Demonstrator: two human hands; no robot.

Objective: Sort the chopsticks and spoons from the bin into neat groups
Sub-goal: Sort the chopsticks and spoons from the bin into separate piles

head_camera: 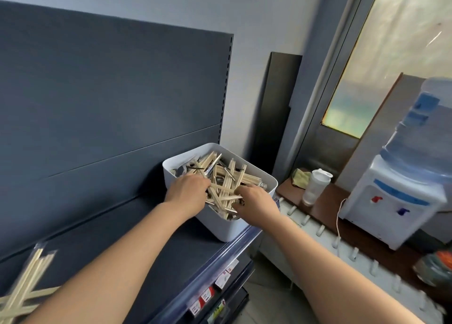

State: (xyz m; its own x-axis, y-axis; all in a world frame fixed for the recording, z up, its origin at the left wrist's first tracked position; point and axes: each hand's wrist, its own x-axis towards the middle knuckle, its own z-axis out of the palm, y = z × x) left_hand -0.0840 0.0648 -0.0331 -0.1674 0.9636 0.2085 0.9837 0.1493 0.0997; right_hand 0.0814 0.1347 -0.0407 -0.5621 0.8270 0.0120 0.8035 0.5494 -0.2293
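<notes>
Left hand (187, 191) fingers are buried among chopsticks (227, 179) in the white bin (220, 228): grip untellable. Right hand (256, 201) seemingly curls round some. Bin sits on a dark shelf (146, 250); blurred, cut-off sticks (24, 287) lie far left of it, a water dispenser (396, 201) to its right.

No legible text; shelf-edge tags (207, 296) blurred

A white water dispenser topped by a blue bottle (396, 201) stands at three o'clock on a brown wooden counter (325, 208). Toward two o'clock from the picture's centre, a clear white-lidded plastic bottle (315, 186) stands beside a crumpled green cloth (300, 177). Red-and-white price tags (208, 296) line the shelf edge at six o'clock.
</notes>
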